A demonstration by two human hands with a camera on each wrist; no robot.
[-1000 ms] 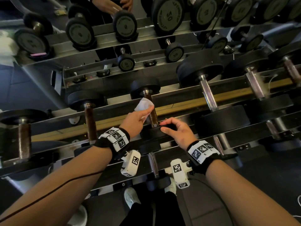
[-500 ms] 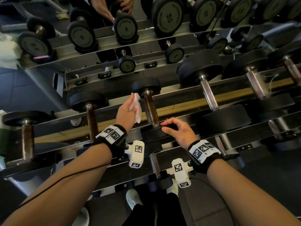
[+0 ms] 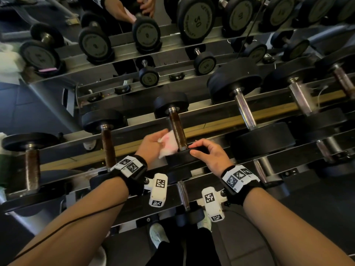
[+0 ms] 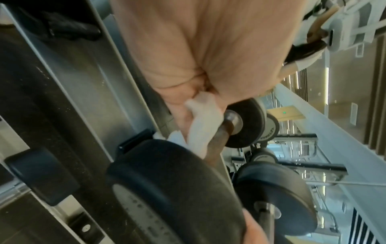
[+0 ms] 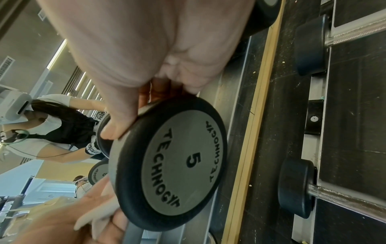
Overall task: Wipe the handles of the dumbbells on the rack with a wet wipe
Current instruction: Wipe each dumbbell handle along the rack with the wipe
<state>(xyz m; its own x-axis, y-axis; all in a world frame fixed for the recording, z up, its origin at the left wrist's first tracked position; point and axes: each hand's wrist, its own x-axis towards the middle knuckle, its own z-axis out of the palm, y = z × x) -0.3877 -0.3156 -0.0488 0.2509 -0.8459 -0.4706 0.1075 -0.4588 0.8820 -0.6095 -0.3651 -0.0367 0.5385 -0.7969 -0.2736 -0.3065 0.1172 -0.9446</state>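
Note:
A small black dumbbell lies on the rack's front shelf, its brown handle (image 3: pixel 177 131) pointing away from me. My left hand (image 3: pixel 153 144) holds a white wet wipe (image 3: pixel 169 145) against the left side of that handle, low near the front weight. The wipe (image 4: pixel 200 127) shows bunched between my fingers against the bar in the left wrist view. My right hand (image 3: pixel 208 150) grips the rim of the front weight (image 5: pixel 171 163), marked 5, with thumb on one side and fingers on the other.
More dumbbells lie on the same shelf: brown-handled ones (image 3: pixel 108 148) to the left, chrome-handled ones (image 3: pixel 245 112) to the right. A mirror behind the rack (image 3: pixel 201 129) reflects the upper weights. Another person's hands (image 3: pixel 134 8) work at the top.
My left hand moved the wipe from the handle's middle out to its left and up, then back down against the lower handle. My right hand kept its hold on the front weight.

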